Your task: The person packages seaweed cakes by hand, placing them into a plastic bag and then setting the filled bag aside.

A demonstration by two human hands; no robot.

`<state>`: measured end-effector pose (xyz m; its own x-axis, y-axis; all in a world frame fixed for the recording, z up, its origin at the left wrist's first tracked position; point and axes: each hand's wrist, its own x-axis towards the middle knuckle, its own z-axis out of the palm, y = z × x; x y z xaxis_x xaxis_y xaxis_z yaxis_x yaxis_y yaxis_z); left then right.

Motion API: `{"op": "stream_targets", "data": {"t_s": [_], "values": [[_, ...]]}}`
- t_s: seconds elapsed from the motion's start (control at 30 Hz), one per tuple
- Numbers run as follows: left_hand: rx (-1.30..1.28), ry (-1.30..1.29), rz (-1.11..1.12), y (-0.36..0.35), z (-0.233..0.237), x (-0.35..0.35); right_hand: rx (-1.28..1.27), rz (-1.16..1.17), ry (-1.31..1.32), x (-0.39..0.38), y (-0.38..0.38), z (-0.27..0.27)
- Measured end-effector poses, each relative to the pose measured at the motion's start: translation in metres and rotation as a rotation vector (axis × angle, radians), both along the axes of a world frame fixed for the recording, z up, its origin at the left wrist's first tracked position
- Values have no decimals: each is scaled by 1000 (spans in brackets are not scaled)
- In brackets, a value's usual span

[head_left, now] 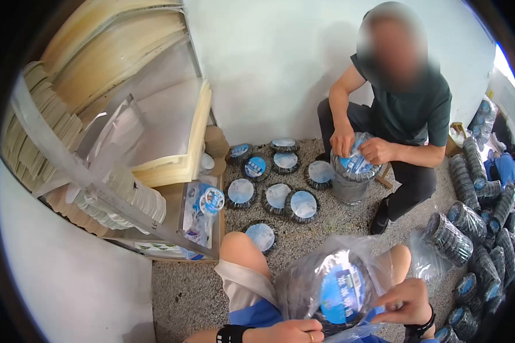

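Observation:
On my lap lies a clear plastic bag (294, 280) around a black, ridged round pack with a blue and white printed label (340, 294). My left hand (289, 331) is closed on the near edge of the bag, low in the view. To the right of the label, my right hand (405, 303) pinches the bag's film between thumb and fingers. I wear a dark band on each wrist. The underside of the pack is hidden by the bag and my legs.
Several black packs with blue labels (303, 204) stand on the speckled floor (183, 291). Opposite me a seated person (418, 114) handles a wrapped stack (352, 183). Many wrapped stacks (449, 239) are piled at right. A metal rack (97, 183) with sheets and discs stands left.

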<state>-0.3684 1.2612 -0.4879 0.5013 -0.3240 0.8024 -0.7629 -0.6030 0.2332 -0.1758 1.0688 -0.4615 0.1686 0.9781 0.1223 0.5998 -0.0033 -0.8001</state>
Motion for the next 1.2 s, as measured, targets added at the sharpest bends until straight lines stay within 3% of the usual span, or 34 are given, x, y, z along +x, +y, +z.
{"op": "stream_targets", "data": {"t_s": [0.07,0.13,0.23,0.3,0.33,0.43,0.5,0.57,0.63,0.73,0.77,0.8,0.87,0.9,0.93,1.0,1.03,1.07,1.1,1.13,1.17,1.2], "values": [[-12,21,-89,-2,-6,6,-96,144,-94,-11,30,-9],[-73,-22,-149,-1,-4,14,-132,189,-291,-19,52,-56],[-104,-2,-235,-4,-12,30,-245,249,-261,-30,76,-132],[-66,51,-316,-4,-13,33,-4,216,-290,-36,86,-165],[-72,68,-328,0,-11,34,-8,204,-272,-35,89,-172],[-48,181,-281,21,-6,20,-96,206,-215,-33,94,-181],[-124,239,-94,37,-20,6,-95,203,-247,-28,99,-183],[-148,780,516,50,-28,-1,-134,201,-190,-23,99,-182],[-388,855,503,55,-88,2,-186,237,-159,-20,100,-168],[-19,695,359,42,-138,34,-346,274,-316,-29,105,-176],[62,570,283,35,-146,43,-326,292,-311,-33,103,-178],[69,571,299,24,-148,41,-129,220,-198,-32,96,-180],[-849,730,141,6,-151,45,243,34,10,-21,81,-181],[-989,758,326,4,-149,44,236,7,-3,-13,74,-171],[-1559,634,229,-3,-168,45,125,1,29,2,65,-155],[-1868,579,74,-1,-162,51,-101,-13,113,33,41,-116],[-1865,603,46,-1,-159,55,100,-240,70,46,25,-99],[-1905,568,179,2,-154,59,314,-456,24,59,10,-82],[-1935,525,321,7,-150,59,508,-526,261,68,2,-62],[-1922,535,311,14,-154,58,703,-584,499,73,-4,-49],[-1935,514,294,19,-165,56,715,-593,486,74,-2,-56],[-1953,492,269,23,-172,54,764,-453,518,75,5,-72]]}}
